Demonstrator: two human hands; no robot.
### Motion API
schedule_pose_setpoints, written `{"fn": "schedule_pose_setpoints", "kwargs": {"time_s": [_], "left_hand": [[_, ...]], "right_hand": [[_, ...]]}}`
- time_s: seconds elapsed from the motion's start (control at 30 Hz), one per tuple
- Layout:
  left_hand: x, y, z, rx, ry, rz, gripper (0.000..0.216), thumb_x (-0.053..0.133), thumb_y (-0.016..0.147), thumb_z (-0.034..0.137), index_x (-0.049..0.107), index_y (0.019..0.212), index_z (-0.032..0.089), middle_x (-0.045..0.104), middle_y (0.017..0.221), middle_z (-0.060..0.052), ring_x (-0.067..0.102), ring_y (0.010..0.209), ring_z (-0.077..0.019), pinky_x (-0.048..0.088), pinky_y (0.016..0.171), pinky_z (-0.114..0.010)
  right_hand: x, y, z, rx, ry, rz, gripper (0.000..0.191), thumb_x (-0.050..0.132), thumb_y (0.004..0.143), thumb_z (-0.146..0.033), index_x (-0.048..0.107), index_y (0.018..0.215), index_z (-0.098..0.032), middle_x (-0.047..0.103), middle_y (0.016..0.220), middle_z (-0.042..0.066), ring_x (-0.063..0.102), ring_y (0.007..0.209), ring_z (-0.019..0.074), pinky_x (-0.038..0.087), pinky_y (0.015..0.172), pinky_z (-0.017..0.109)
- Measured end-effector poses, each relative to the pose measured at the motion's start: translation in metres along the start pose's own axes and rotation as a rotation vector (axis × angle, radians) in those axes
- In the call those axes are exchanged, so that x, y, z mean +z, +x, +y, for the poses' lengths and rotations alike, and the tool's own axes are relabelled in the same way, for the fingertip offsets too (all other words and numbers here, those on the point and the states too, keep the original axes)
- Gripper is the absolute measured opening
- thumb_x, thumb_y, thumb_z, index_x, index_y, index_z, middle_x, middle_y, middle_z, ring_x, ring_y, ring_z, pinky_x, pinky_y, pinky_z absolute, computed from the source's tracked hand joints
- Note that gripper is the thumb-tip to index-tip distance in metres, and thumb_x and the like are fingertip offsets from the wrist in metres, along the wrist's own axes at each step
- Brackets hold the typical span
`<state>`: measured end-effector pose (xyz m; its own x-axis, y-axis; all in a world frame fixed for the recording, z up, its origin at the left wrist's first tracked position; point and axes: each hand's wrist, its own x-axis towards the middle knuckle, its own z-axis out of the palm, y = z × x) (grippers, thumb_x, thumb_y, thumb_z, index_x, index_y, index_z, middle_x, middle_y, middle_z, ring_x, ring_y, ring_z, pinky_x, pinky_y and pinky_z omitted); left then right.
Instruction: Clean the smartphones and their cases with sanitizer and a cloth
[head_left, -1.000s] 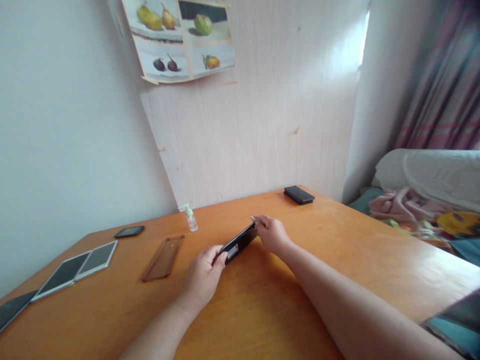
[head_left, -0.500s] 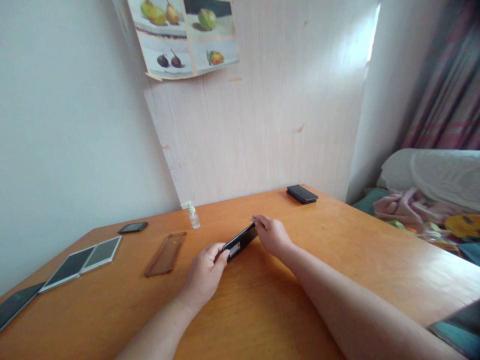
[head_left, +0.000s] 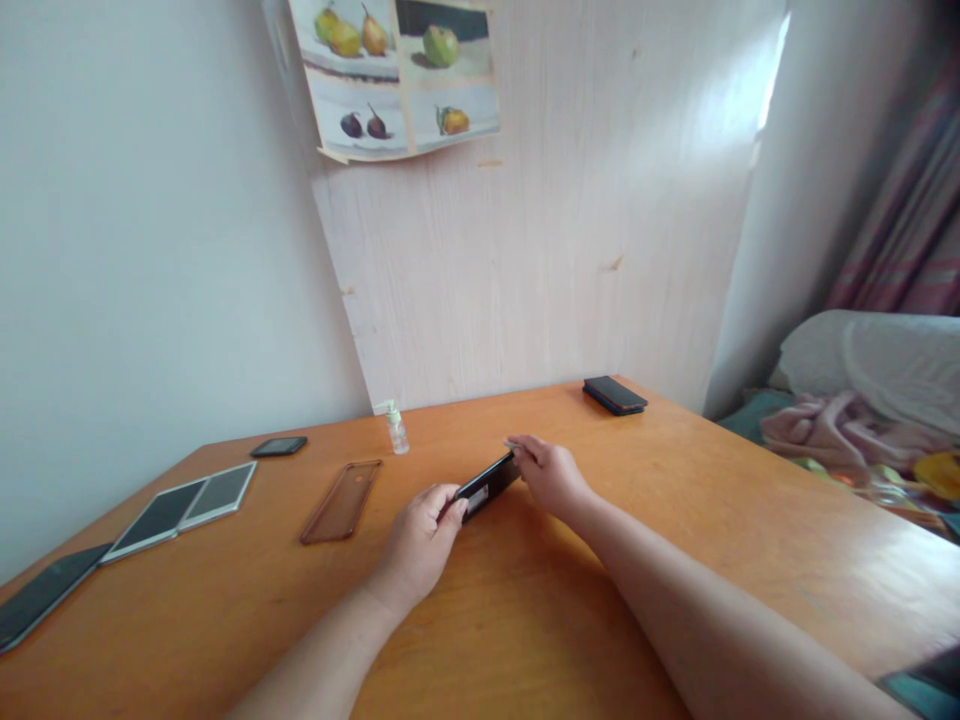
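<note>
A black smartphone [head_left: 487, 487] is tilted up above the table, with a pale label on the side facing me. My left hand [head_left: 424, 535] is closed on its near left end, thumb on the labelled side. My right hand [head_left: 551, 475] is at the far right end, fingers bent and pinched together. A small, thin pale thing [head_left: 513, 445] shows at those fingertips, too small to name. To the left of the phone lies a brown see-through phone case [head_left: 343, 503]. Behind stands a small clear pump bottle [head_left: 397, 430] with a pale green top.
Several other devices lie along the table's left side: a small dark phone [head_left: 278, 447], white-edged devices [head_left: 178, 508] and a dark phone [head_left: 49, 595]. A dark stack of phones [head_left: 615, 394] sits at the back right. Beyond the table [head_left: 720, 540] is a cloth-covered seat [head_left: 877, 360].
The view has turned slightly left, so the surroundings appear farther right. Both hands keep their places on and beside the tilted smartphone, with little other movement.
</note>
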<state>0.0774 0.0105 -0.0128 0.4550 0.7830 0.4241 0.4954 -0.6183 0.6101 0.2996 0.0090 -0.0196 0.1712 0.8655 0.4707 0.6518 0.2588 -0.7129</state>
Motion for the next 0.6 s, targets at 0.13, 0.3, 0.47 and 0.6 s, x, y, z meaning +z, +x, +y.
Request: {"fn": "schedule_pose_setpoints", "kwargs": {"time_s": [0.13,0.3,0.47,0.6], "left_hand": [[0.000,0.000,0.000,0.007,-0.003,0.000,0.023,0.047,0.091,0.035,0.064,0.089,0.020,0.068,0.083,-0.002,0.061,0.078,-0.0172,0.044,0.070,-0.025],[0.000,-0.001,-0.002,0.004,-0.014,-0.014,0.023,0.046,0.092,0.035,0.063,0.090,0.020,0.067,0.084,-0.003,0.061,0.080,-0.0182,0.045,0.073,-0.027],[0.001,0.000,-0.004,-0.031,-0.029,0.000,0.026,0.044,0.093,0.040,0.060,0.088,0.020,0.064,0.075,-0.001,0.060,0.074,-0.0180,0.043,0.070,-0.027],[0.001,0.000,-0.005,-0.077,-0.055,0.026,0.028,0.045,0.091,0.044,0.058,0.083,0.020,0.061,0.068,0.001,0.059,0.068,-0.0174,0.042,0.065,-0.026]], "right_hand": [[0.000,-0.001,0.001,0.008,0.002,0.024,0.035,0.045,0.092,-0.028,0.068,0.118,-0.019,0.072,0.110,0.008,0.066,0.104,0.0224,0.049,0.092,0.034],[0.014,-0.013,-0.013,-0.144,0.123,-0.143,0.034,0.048,0.092,-0.030,0.067,0.118,-0.023,0.074,0.101,0.005,0.068,0.090,0.0195,0.051,0.084,0.031],[0.004,0.006,0.008,0.236,0.310,0.027,0.030,0.051,0.088,-0.035,0.070,0.104,-0.018,0.067,0.071,0.002,0.060,0.059,0.0145,0.048,0.055,0.024],[-0.003,0.011,0.014,0.345,0.424,0.005,0.028,0.048,0.087,-0.035,0.067,0.090,-0.014,0.056,0.055,-0.001,0.048,0.042,0.0100,0.036,0.040,0.020]]}}
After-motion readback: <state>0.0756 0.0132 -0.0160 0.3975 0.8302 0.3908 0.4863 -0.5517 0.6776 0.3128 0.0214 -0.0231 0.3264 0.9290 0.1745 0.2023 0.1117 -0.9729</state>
